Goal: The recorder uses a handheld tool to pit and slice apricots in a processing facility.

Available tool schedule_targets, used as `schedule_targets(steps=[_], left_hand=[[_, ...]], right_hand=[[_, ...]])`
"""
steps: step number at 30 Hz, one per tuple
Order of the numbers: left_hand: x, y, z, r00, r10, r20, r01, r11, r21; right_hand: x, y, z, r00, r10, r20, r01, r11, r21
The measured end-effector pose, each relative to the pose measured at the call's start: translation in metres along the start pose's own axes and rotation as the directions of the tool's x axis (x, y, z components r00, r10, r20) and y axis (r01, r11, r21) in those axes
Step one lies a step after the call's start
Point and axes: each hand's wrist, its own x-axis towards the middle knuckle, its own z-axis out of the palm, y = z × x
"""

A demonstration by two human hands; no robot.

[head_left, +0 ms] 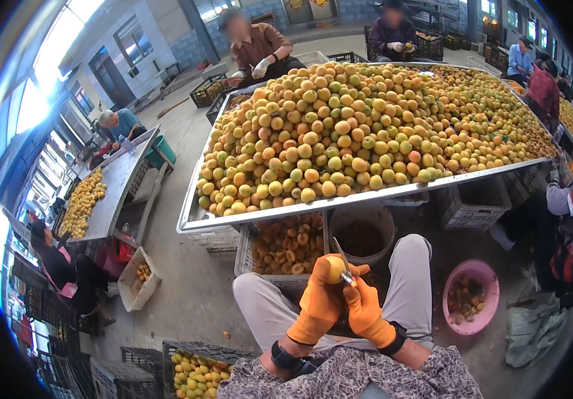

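Note:
Both my hands wear orange gloves and meet between my knees. My left hand (pixel 320 294) holds a yellow apricot (pixel 335 270). In my right hand (pixel 366 306) is a small knife (pixel 342 253), its blade pointing up and lying against the apricot's right side. Below the table's near edge, a crate of halved apricots (pixel 287 244) stands just beyond my hands. Beside that crate is a round bucket (pixel 361 237) with dark contents. A large heap of whole apricots (pixel 316 134) covers the metal-rimmed table (pixel 286 212) in front of me.
A pink basin (pixel 472 298) with fruit scraps stands on the floor to the right. At lower left is a black crate of apricots (pixel 199 374); a white crate (pixel 139 279) lies farther left. Several co-workers sit around the tables, one (pixel 261 47) across the heap.

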Motion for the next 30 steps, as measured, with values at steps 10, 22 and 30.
schedule_targets(steps=[10, 22, 30], left_hand=[[0.013, -0.004, -0.030, 0.994, 0.100, 0.038, -0.104, 0.987, 0.119], [0.013, 0.008, -0.040, 0.960, 0.021, 0.279, 0.035, 0.980, -0.194], [0.002, 0.005, -0.027, 0.974, 0.073, 0.214, -0.098, 0.989, 0.110]], right_hand=[[0.016, -0.012, -0.025, 0.642, 0.450, 0.621, -0.764, 0.441, 0.471], [-0.004, -0.031, -0.046, 0.816, 0.384, 0.433, -0.540, 0.774, 0.331], [0.004, -0.030, -0.035, 0.848, 0.359, 0.390, -0.493, 0.806, 0.329]])
